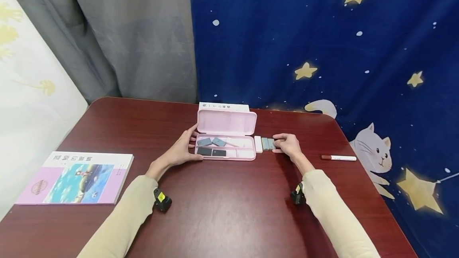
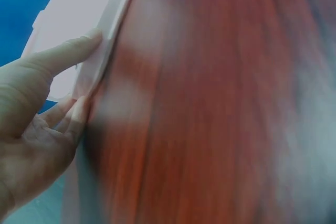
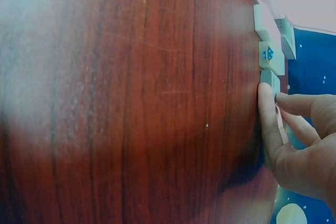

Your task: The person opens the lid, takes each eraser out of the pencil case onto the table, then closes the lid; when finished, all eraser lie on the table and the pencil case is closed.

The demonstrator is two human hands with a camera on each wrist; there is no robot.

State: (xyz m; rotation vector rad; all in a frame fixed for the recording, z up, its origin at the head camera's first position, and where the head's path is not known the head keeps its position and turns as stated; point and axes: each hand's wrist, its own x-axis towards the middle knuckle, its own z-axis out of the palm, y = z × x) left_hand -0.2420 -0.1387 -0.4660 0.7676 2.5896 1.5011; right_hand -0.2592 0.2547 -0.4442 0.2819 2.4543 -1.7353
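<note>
A pink pencil case (image 1: 225, 159) lies with its lid (image 1: 227, 122) raised. Inside are blue-grey erasers (image 1: 204, 142), dark erasers (image 1: 219, 153) and white pieces in divided sections. My left hand (image 1: 183, 146) grips the case's left end, with the thumb (image 2: 79, 51) against its front wall and the other fingers around the side. To the right of the case, a white eraser (image 1: 258, 144) and a blue-grey eraser (image 1: 265, 143) stand in a row. At the row's right end my right hand (image 1: 288, 145) pinches another blue-grey eraser (image 3: 270, 79), which the fingers partly hide.
A white box (image 1: 224, 106) with printed characters is behind the raised lid. On the left of the brown table (image 1: 229, 210) lies a picture book (image 1: 77, 178). A red-and-white marker (image 1: 338, 157) lies to the right. Curtains hang behind the far edge.
</note>
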